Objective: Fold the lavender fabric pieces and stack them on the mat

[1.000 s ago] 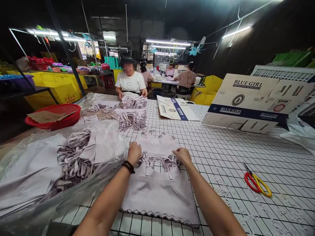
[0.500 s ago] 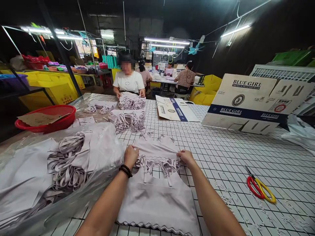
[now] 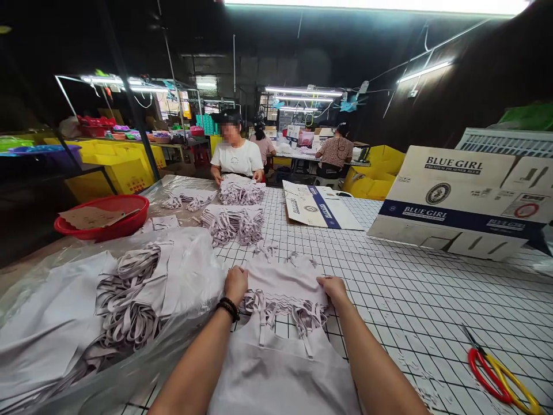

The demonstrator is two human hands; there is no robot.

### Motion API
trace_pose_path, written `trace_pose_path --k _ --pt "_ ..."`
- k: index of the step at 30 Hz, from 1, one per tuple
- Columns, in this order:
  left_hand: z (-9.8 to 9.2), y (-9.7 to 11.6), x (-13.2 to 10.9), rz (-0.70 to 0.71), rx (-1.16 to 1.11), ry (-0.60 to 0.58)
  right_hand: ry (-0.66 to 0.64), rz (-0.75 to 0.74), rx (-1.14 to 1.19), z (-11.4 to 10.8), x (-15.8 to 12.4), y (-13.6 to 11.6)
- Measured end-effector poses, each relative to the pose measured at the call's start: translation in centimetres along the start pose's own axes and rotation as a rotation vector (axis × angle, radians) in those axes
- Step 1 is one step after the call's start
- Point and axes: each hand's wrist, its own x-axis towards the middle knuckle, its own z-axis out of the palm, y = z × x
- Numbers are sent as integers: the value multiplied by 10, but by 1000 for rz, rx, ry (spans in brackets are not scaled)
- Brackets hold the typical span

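Note:
My left hand (image 3: 237, 283) is closed on the left edge of a pale lilac-grey folded camisole (image 3: 283, 275). The thumb and fingers of my right hand (image 3: 332, 288) pinch the right edge of that same piece. It lies flat, with its wavy hem toward me and thin straps at its far end. Just below it, a larger camisole (image 3: 285, 369) of the same cloth is spread out between my forearms, its straps pointing away from me. Bunched straps (image 3: 309, 316) stick out from under the folded piece's hem.
To the left, a clear plastic bag (image 3: 190, 300) holds stacked camisoles. Beyond it sit a red basin (image 3: 103, 222) and more camisole piles (image 3: 235, 223). Red-and-yellow scissors (image 3: 492, 374) lie at right. Beer cartons (image 3: 444, 202) stand behind. A person (image 3: 237, 153) handles garments across the table.
The view has tilted up, so most things sit lower and farther right. Both hands keep their hold on the folded camisole's edges. The person opposite has turned their head.

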Motion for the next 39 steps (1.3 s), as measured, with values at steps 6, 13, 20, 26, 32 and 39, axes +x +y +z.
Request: trace_pose_path --k 6,13,20,26,32,39 --pt "1 0 1 -15 -2 4 47 -22 -23 -1 9 10" --pt "2 12 1 -77 14 1 -4 -46 -71 -1 4 9" --pt "-2 27 -4 -44 0 57 63 -99 -108 -4 -6 7" --pt "0 25 2 -126 -88 -38 70 -37 -18 -1 -8 9" --pt "-10 26 8 -175 -317 -24 16 53 208 -10 -8 -3" --pt "-42 40 -26 -236 -777 -182 -134 89 444 -56 -51 -22"
